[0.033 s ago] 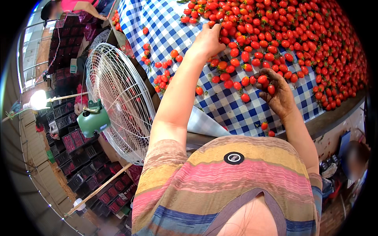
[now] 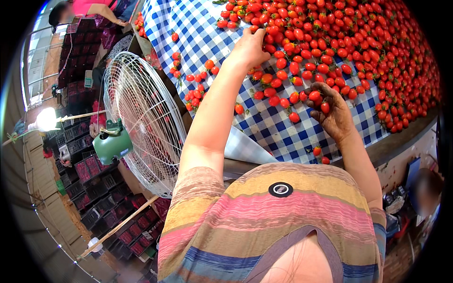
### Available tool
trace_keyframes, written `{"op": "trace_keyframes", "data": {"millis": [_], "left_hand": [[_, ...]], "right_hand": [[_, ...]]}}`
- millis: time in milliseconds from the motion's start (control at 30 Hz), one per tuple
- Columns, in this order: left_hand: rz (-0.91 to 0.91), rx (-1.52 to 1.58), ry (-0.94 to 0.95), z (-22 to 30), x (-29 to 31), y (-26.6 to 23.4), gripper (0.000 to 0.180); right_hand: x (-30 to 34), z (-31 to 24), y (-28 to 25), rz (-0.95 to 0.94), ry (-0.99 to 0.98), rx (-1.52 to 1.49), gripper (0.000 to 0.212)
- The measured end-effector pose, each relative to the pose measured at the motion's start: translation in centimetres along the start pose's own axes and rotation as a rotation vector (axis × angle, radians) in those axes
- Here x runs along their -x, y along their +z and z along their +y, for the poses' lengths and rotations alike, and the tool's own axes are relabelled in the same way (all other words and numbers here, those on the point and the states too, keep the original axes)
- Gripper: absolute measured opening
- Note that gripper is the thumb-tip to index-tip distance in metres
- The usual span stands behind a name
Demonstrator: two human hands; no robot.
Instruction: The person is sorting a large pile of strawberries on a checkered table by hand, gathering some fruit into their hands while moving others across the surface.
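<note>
A large heap of red cherry tomatoes (image 2: 349, 33) lies across a blue-and-white checked cloth (image 2: 278, 144), many with small green stems. My left hand (image 2: 250, 48) reaches to the heap's left edge, its fingertips closed around a cherry tomato (image 2: 254, 28); part of its fingers is hidden behind the hand. Nearer to me on the right, my right hand (image 2: 336, 113), dark-stained, is curled palm-up with a few cherry tomatoes (image 2: 325, 107) in its fingers. Loose tomatoes lie scattered between the hands, and a small group (image 2: 194, 96) rests left of my left forearm.
A wire-caged fan (image 2: 144, 125) with a green motor housing stands close on the left. Beyond it are stacked dark crates (image 2: 101, 188) and a lit bulb (image 2: 46, 120). A person in pink (image 2: 89, 7) is at the upper left; another person (image 2: 427, 188) is at the right.
</note>
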State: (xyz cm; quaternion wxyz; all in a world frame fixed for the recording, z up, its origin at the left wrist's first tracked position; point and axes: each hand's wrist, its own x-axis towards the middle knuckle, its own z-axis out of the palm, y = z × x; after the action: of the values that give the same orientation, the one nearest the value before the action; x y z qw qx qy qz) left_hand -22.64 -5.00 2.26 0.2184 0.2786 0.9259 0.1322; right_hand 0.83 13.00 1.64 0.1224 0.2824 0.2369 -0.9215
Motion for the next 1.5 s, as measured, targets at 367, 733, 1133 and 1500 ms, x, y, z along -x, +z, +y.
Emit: {"op": "trace_keyframes", "data": {"millis": [367,733,1133,1500], "left_hand": [[-0.016,0.395,0.661,10.2,9.7,-0.1,0.050],[0.422,0.003,0.313,2.5,-4.4,-0.2,0.038],[0.086,0.303,0.023,-1.9,-1.2,0.3,0.048],[0.306,-0.026,0.266,5.4,-1.2,4.9,0.061]], "right_hand": [[-0.4,0.7,-0.3,-0.003,0.023,-0.229,0.047],[0.4,-0.6,0.1,-0.112,0.015,-0.461,0.048],[0.7,-1.0,0.0,-0.082,-0.005,-0.410,0.048],[0.5,-0.8,0.0,-0.077,-0.012,-0.385,0.048]]}}
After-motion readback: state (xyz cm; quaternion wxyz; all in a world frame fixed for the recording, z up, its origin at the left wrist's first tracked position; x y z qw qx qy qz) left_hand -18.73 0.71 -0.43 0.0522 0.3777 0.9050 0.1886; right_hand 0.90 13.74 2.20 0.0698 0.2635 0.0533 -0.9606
